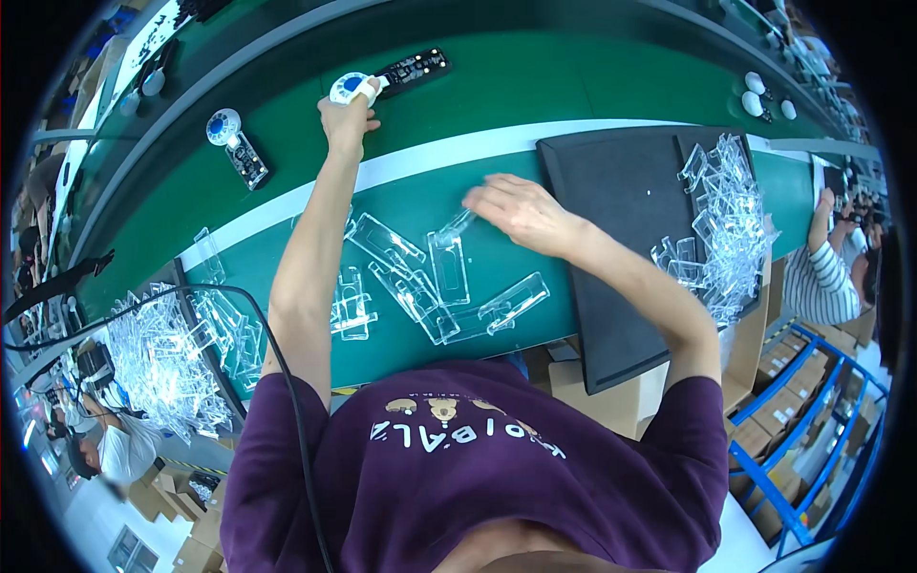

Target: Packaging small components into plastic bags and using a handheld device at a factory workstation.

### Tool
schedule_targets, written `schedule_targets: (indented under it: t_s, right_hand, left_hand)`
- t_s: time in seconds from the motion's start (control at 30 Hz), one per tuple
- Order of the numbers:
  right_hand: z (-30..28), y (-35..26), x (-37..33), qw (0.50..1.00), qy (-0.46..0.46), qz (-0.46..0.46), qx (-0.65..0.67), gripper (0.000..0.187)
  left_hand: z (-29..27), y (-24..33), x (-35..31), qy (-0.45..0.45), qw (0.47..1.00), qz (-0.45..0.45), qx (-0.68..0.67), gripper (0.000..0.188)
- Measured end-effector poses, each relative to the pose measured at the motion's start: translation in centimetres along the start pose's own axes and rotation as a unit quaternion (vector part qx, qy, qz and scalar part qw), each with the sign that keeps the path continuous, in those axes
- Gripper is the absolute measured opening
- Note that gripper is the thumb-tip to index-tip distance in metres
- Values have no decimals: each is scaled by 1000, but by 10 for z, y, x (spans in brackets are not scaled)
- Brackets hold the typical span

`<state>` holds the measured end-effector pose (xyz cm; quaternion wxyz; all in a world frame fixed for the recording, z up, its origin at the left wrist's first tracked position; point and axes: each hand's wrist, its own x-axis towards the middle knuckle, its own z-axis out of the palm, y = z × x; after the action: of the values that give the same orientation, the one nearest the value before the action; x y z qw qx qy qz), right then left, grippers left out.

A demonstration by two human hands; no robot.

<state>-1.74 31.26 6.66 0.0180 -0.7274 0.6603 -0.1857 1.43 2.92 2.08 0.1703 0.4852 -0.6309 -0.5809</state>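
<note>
At the far side of the bench, my left hand (pixel 347 122) is closed on a white round part with a blue centre (pixel 351 87). This part meets a black circuit board (pixel 416 67) that points off to the right. My right hand (pixel 519 212) is over the middle of the bench, its fingers smeared by motion. Right at its fingertips is a clear plastic piece (pixel 458 224); whether the fingers grip it I cannot tell. Below lie several clear plastic covers (pixel 449 269), some overlapping, spread between my forearms.
A second round part with a board (pixel 250 164) lies at far left. Heaps of clear plastic pieces sit at left (pixel 158 358) and on a black tray (pixel 611 258) at right. White round parts (pixel 753 102) lie far right. A black cable (pixel 272 334) crosses by my left arm.
</note>
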Motion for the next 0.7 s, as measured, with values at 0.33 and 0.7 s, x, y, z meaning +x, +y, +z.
schedule_targets:
  t_s: [0.33,0.7]
  right_hand:
    - [-61,-13,26,915,124,335,187,56]
    - [-32,-54,63,922,255,244,-156,58]
  left_hand:
    - [-7,54,-82,63,968,228,-88,61]
    - [-33,79,-152,-93,976,139,-139,55]
